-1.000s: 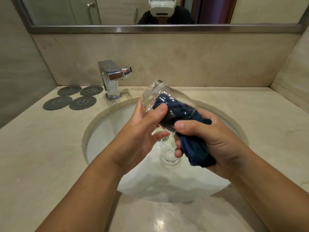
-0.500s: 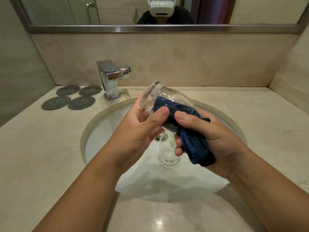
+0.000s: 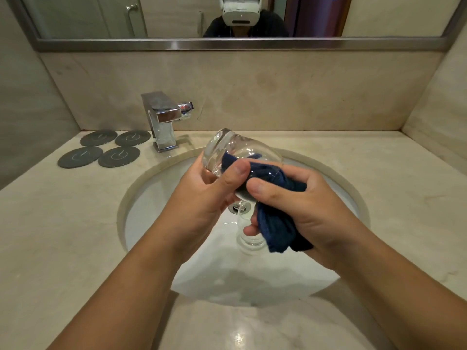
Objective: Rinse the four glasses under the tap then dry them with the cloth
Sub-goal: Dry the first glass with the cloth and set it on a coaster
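— Navy cloth [image 3: 275,228]: where does it sit?
— Bunched in the right hand [image 3: 316,213], fingers curled round it. Its upper end is pushed in through the mouth of the glass [image 3: 240,150]. The rest hangs below the palm.
— And the glass itself?
— Clear, held over the sink [image 3: 146,210], tilted well onto its side. The thick base points up and away toward the tap [image 3: 164,117]. The mouth faces the right hand.
— State of the left hand?
— The left hand [image 3: 202,195] grips the glass toward its base, thumb laid across the near wall, fingers wrapped behind it. The right thumb presses by the rim, just beside the left thumb. Both hands are closed on their loads, neither spread.
— Any other glass noted?
— One. A second glass [image 3: 250,242] stands in the basin below both hands, on the near side of the drain [image 3: 240,207]. The cloth and the right fingertips hide part of it. Whether it holds water I cannot tell.
— Surroundings?
— Beige stone worktop [image 3: 63,236] all round the basin. Four dark round coasters [image 3: 118,157] lie in a cluster left of the tap, near the back wall. A mirror [image 3: 177,16] above reflects a person in a white headset.
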Available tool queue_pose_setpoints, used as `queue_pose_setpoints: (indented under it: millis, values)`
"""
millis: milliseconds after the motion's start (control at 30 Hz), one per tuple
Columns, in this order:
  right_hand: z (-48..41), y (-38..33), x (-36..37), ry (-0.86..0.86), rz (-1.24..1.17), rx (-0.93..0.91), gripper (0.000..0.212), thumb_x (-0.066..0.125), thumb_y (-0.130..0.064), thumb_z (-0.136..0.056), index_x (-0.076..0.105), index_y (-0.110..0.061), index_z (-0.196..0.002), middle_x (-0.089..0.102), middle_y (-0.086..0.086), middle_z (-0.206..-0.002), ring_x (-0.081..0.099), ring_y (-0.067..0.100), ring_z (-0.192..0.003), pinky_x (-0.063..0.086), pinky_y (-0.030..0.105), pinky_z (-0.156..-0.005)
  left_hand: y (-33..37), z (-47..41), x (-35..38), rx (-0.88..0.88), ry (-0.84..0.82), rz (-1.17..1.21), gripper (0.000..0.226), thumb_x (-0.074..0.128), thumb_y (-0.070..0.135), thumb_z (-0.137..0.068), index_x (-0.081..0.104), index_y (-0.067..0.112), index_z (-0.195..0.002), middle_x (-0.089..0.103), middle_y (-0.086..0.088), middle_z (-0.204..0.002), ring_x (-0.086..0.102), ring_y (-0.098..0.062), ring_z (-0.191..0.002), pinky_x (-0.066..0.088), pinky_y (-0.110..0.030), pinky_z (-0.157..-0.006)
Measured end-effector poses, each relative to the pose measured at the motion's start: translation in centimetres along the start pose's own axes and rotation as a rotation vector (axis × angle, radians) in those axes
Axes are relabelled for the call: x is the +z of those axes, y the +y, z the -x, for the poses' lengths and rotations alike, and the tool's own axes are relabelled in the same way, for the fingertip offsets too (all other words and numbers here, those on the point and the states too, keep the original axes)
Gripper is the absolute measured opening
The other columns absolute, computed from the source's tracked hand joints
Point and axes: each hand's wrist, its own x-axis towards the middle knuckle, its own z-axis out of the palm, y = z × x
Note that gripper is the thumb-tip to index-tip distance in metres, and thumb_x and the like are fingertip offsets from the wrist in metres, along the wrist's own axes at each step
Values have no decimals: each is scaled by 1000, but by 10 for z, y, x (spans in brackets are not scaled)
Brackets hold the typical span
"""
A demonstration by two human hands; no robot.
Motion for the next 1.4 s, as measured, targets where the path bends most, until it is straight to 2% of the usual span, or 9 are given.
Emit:
queue_pose_setpoints:
  millis: [200,367,433,533,733,867,933,1100,1400]
  values:
    - [0,-2,-5,-6,-81,75,17,85,-18,-79,84,-16,-95,67,12,-77,63,17,-53,61,32,-56,1,1,-4,-22,-63,-25,64,76,23,-92,47,11,-148,75,-12,-126,72,-22,-116,57,-34,-100]
    - [2,-2,-2,18,103,-18,26,85,-14,-77,84,-17,-102,77,20,-94,68,24,-56,63,39,-61,0,2,-2,-87,-7,-44,85,78,64,-81,49,24,-150,69,-11,-141,64,-38,-131,42,-60,-116]
    - [4,-2,-1,32,166,-53,30,81,-17,-76,84,-21,-105,79,16,-95,70,25,-58,64,39,-62,-2,0,-1,-82,15,-65,92,83,66,-79,51,16,-149,73,-12,-134,67,-39,-126,51,-52,-106]
    - [3,0,-2,40,163,-43,33,83,-20,-73,84,-22,-106,78,15,-95,69,24,-58,64,40,-63,-2,-2,-2,-46,91,-64,73,80,42,-88,50,17,-150,77,-8,-127,74,-25,-118,58,-34,-97]
    - [-2,-1,-5,6,-26,63,33,88,-17,-68,84,-14,-101,65,18,-89,61,20,-55,61,34,-59,-4,-3,-8,-16,58,-87,93,83,36,-85,35,21,-163,69,-13,-143,62,-32,-138,37,-58,-124]
    - [-1,-1,-5,26,-17,65,31,82,-15,-70,83,-12,-101,65,15,-83,61,21,-54,61,35,-58,-3,-1,-6,-20,5,-48,82,75,22,-93,34,18,-163,70,-14,-139,67,-27,-131,46,-46,-120]
    - [0,-1,-4,37,52,36,32,83,-15,-72,83,-15,-104,69,19,-90,63,23,-56,62,38,-60,-4,-1,-4,-37,-8,-39,76,73,31,-93,38,22,-160,73,-7,-136,69,-23,-128,51,-40,-114]
    - [1,1,-4,64,200,-35,25,83,-4,-84,84,-20,-103,77,9,-84,69,23,-56,63,39,-61,-4,0,-2,-59,32,-98,71,77,54,-81,51,34,-144,75,-3,-134,69,-28,-128,44,-64,-117]
    - [-3,-2,-9,-59,-50,100,25,78,-4,-76,85,-22,-93,65,5,-71,61,15,-55,60,30,-57,-4,-1,-7,5,50,-147,91,83,36,-84,37,22,-162,69,-17,-139,69,-33,-128,42,-61,-121]
